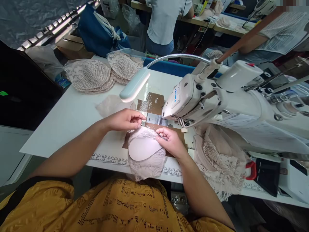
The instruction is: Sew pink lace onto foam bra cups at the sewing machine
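Observation:
A pale pink lace bra cup (145,149) lies at the front edge of the sewing table, its smooth padded inside facing up and its lace hanging over the edge. My left hand (127,120) is closed in a pinch just above the cup's top edge; what sits between its fingertips is too small to make out. At the cup's right side is my right hand (170,141), its fingers closed around a small dark metal tool that looks like thread snips (163,137). The sewing machine's head (183,100) stands just beyond my right hand, its needle area partly hidden.
Stacked lace cups (89,75) lie at the back left. A lamp (135,85) on a bendy neck hangs over the table (60,119). More lace pieces (222,158) heap at the right, beside a red-handled object (251,170). Other people sit beyond.

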A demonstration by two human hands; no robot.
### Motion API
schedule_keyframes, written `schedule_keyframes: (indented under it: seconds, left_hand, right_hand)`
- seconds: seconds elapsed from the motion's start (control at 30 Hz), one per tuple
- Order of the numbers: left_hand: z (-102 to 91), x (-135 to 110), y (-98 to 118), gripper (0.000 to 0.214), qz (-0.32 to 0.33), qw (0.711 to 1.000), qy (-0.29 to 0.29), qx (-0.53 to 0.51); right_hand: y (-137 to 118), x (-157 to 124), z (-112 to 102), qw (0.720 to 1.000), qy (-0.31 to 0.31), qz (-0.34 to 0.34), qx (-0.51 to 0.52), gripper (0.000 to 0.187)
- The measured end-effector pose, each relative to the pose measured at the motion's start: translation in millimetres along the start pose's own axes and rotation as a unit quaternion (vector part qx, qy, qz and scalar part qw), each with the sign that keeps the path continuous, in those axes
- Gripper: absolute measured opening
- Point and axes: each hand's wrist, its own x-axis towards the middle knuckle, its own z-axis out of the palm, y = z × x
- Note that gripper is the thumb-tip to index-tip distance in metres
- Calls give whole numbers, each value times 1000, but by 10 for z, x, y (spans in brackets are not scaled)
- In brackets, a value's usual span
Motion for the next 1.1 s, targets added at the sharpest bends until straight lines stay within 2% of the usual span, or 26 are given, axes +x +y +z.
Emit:
schedule_keyframes:
  seconds: [0.13, 0.23, 0.33, 0.4, 0.43, 0.5, 0.57, 0.63, 0.7, 0.87, 0.97, 1.03, 1.1]
  left_hand:
    - [-70, -52, 37, 35, 18, 996, 79, 31]
    - [-176, -60, 94, 40, 11, 981, 134, 139]
    - [-300, 4, 66, 47, -24, 942, 198, 271]
    - [-368, 79, -5, 55, -65, 920, 228, 312]
    - [-393, 119, -46, 59, -88, 916, 235, 312]
    - [-421, 186, -124, 62, -126, 921, 231, 287]
    - [-420, 220, -181, 53, -144, 931, 220, 254]
    - [-393, 208, -217, 37, -138, 941, 207, 229]
    - [-347, 156, -235, 24, -122, 953, 195, 196]
    - [-192, 7, -217, 27, -51, 983, 145, 96]
    - [-93, -6, -170, 25, -6, 993, 109, 43]
    - [-33, 8, -136, 22, 21, 996, 86, 11]
    - [18, 22, -105, 20, 36, 997, 69, 0]
  right_hand:
    - [0, -23, -19, 1000, 2, -8, -19, 12]
    - [42, -29, -52, 998, 11, -11, -67, 11]
    - [103, -41, -80, 977, 96, -36, -189, 14]
    - [114, -69, -61, 950, 165, -91, -250, 19]
    - [104, -89, -33, 940, 174, -132, -263, 21]
    - [55, -134, 59, 930, 113, -228, -267, 24]
    - [-13, -165, 165, 914, -13, -301, -273, 24]
    - [-75, -176, 226, 895, -124, -325, -278, 25]
    - [-123, -181, 199, 895, -185, -299, -275, 25]
    - [-237, -284, -153, 930, -222, -138, -258, 20]
    - [-299, -352, -306, 944, -249, -94, -193, 17]
    - [-318, -343, -315, 967, -196, -71, -145, 11]
    - [-316, -275, -255, 987, -96, -46, -122, 16]
